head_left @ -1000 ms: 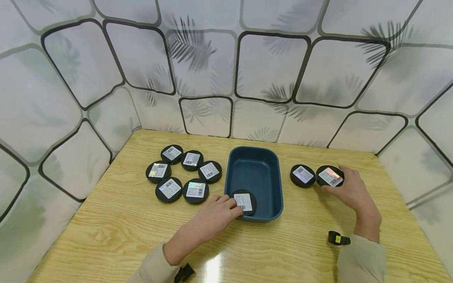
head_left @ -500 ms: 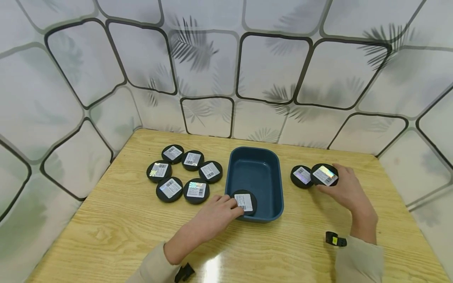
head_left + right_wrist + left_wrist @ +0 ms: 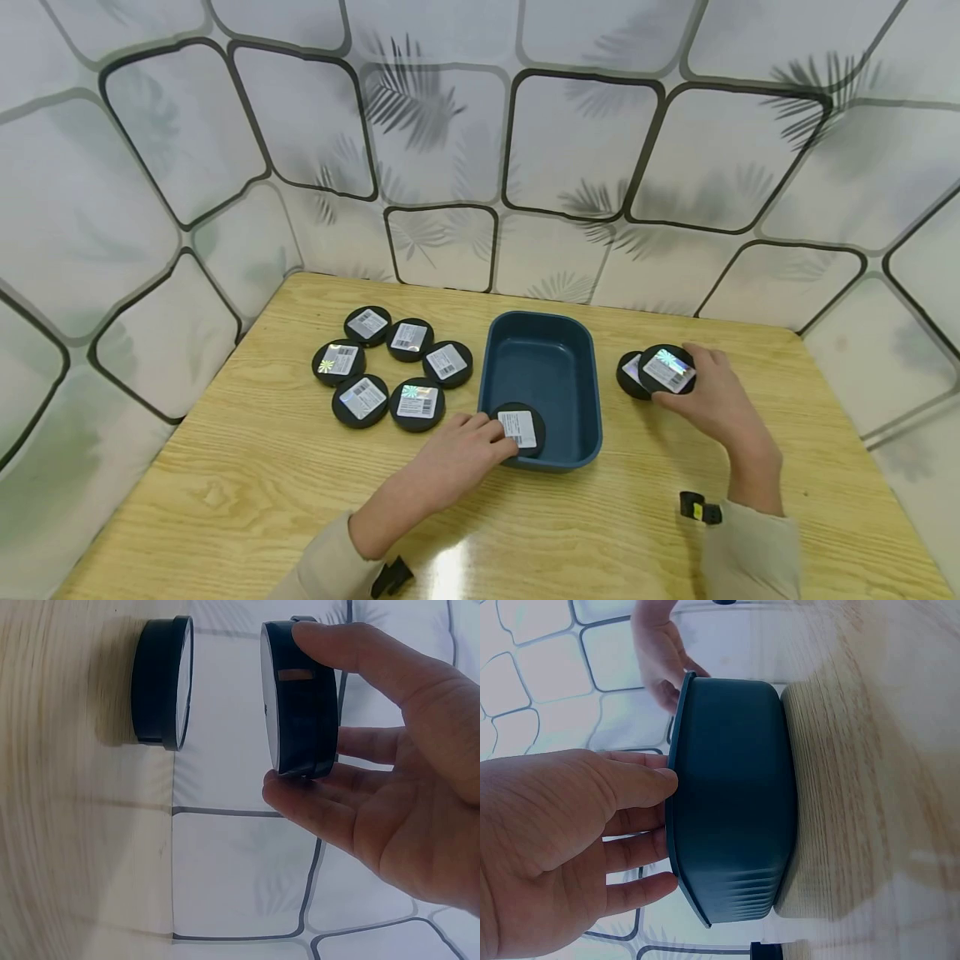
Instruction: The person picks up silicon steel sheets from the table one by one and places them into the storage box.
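Note:
My left hand [image 3: 457, 458] pinches the rim of a dark blue plastic tub [image 3: 543, 379] at its near left corner. In the left wrist view, the thumb [image 3: 649, 786] lies on the rim and the other fingers go behind it. Inside that corner lies a flat round black case [image 3: 522, 427] with a white label, close to those fingers; the wall hides it from the left wrist view. My right hand [image 3: 716, 396] holds another round black case [image 3: 304, 705] by its edge, between thumb and fingers. It is raised off the table, apart from a similar case [image 3: 161, 682] lying below, which it partly covers in the head view.
Left of the tub, several labelled black cases [image 3: 416, 404] lie in a ring on the wooden table [image 3: 262, 500]. A patterned fabric wall [image 3: 442, 167] rises behind and at both sides. Each wrist wears a black strap [image 3: 701, 508].
My right hand has lifted its round black case off the table and moved it left, over the neighbouring one. The left hand and the tub have stayed put.

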`<action>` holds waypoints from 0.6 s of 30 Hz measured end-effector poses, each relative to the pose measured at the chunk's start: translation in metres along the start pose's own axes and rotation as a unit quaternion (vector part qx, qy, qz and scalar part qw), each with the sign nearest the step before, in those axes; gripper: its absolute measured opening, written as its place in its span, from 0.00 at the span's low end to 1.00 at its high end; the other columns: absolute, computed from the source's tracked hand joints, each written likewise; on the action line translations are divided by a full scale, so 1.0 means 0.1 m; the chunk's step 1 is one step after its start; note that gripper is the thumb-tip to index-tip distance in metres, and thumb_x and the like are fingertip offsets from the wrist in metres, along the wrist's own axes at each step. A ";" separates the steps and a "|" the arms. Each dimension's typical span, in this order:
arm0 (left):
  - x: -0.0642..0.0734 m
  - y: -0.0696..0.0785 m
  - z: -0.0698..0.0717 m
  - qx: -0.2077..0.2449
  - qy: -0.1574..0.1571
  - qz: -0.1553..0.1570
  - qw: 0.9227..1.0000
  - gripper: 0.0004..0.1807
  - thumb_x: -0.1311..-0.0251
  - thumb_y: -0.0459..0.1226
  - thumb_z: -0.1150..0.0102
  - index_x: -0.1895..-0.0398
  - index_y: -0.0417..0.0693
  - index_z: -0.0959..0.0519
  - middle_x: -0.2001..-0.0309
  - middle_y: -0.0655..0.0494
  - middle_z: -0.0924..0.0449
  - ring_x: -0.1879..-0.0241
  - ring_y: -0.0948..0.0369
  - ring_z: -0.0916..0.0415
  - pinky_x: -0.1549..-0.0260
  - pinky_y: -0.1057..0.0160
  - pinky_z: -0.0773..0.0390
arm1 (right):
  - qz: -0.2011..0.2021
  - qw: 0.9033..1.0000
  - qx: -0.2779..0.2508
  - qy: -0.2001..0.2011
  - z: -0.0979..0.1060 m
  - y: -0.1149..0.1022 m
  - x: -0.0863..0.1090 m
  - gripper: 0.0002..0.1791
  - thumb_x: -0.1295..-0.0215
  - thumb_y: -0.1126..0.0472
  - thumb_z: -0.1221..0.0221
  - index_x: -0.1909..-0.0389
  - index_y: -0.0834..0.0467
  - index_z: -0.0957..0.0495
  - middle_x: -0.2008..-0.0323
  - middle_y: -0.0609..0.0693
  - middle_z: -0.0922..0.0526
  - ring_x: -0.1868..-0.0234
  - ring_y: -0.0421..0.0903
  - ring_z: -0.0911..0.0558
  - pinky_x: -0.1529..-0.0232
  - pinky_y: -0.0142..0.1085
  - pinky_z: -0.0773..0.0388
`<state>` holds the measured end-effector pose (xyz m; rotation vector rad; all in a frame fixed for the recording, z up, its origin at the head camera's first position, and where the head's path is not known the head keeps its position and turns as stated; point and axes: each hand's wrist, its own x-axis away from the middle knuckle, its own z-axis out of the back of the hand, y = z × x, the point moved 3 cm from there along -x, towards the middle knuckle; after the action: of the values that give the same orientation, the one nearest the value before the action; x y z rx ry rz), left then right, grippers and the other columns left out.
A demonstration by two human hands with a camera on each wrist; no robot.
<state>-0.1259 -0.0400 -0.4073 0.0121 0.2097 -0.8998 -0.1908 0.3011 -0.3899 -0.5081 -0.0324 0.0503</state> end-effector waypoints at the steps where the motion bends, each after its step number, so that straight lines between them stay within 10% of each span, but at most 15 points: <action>1: 0.00 0.00 0.00 0.000 -0.001 0.000 1.000 0.09 0.34 0.36 0.42 0.54 0.59 0.19 0.59 0.61 0.21 0.57 0.61 0.25 0.54 0.59 0.24 | 0.001 1.000 -0.001 0.000 -0.01 -0.01 0.00 0.53 0.42 0.53 0.31 0.28 0.75 0.50 0.36 0.79 0.44 0.44 0.71 0.33 0.48 0.64 0.32; 18: -0.01 0.00 0.01 0.006 -0.006 0.004 1.000 0.09 0.34 0.36 0.41 0.54 0.58 0.19 0.59 0.60 0.20 0.57 0.60 0.25 0.55 0.59 0.24 | 0.024 1.000 -0.010 -0.006 -0.08 -0.21 -0.02 0.51 0.42 0.55 0.31 0.28 0.74 0.48 0.36 0.77 0.42 0.44 0.69 0.31 0.47 0.62 0.31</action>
<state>-0.1260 -0.0394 -0.4065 0.0183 0.1936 -0.8937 -0.1921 0.2787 -0.3870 -0.5291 -0.0324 0.0999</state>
